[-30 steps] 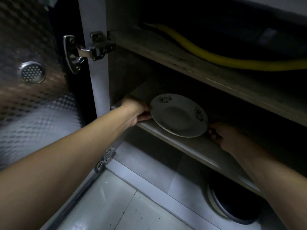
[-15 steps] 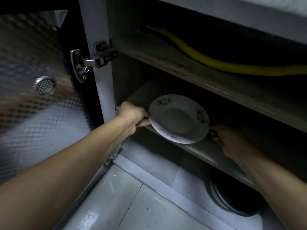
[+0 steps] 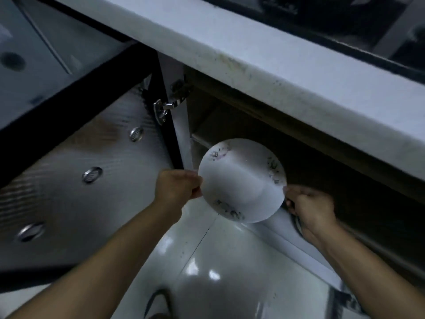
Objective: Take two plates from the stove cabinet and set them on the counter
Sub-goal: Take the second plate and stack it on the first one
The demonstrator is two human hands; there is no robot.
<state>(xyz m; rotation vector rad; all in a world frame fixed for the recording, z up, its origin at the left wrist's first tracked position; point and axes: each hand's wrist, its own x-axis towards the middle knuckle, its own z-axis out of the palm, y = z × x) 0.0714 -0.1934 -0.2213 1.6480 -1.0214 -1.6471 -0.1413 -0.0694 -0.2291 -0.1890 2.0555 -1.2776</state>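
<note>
Blurred plate hides fingers of both hands; cabinet interior dark.

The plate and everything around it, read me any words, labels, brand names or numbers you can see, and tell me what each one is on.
No readable text anywhere in this view.
Plate: dark floral marks on the rim only, blurred, no lettering.
Cabinet door: round metal vents, no label.
Door hinge: any stamp is too small to tell.
Countertop edge: stains, no writing.
</note>
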